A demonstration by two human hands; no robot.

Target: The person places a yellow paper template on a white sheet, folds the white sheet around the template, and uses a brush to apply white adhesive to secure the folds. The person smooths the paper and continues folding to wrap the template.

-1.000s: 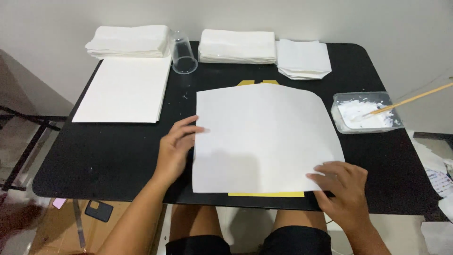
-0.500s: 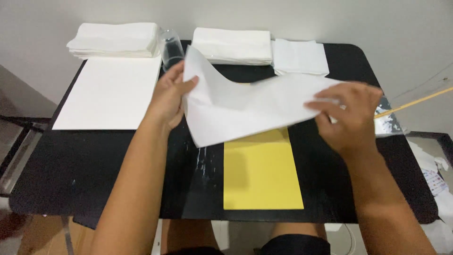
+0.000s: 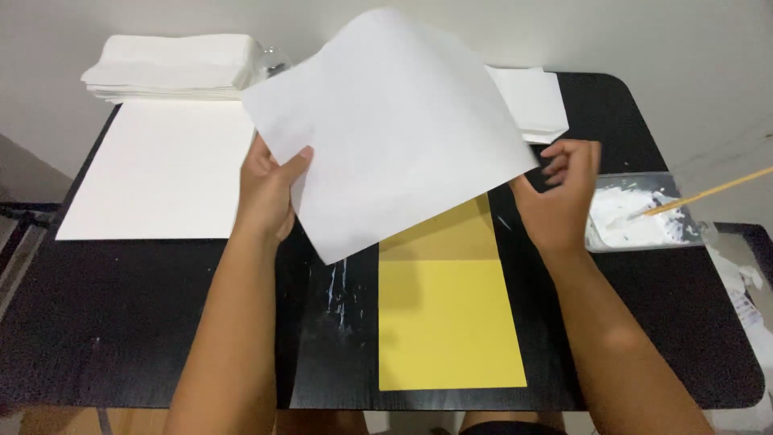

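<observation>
A large white paper sheet [image 3: 394,121] is lifted off the black table [image 3: 161,322] and tilted up toward me. My left hand [image 3: 270,189] pinches its left edge with the thumb on top. My right hand [image 3: 560,197] is at the sheet's right lower edge, fingers loosely curled; whether it still grips the paper is unclear. Under the raised sheet lies a yellow rectangular sheet [image 3: 451,322], flat on the table near the front edge.
A big white sheet [image 3: 161,169] lies flat at the left. Stacks of folded white paper [image 3: 173,64] line the back edge, another stack [image 3: 535,101] at the back right. A clear tray of white paste [image 3: 636,217] with a wooden stick [image 3: 708,192] sits at the right.
The white sheet, flat over the yellow one a second ago, has been lifted with both hands and raised higher, uncovering the yellow sheet.
</observation>
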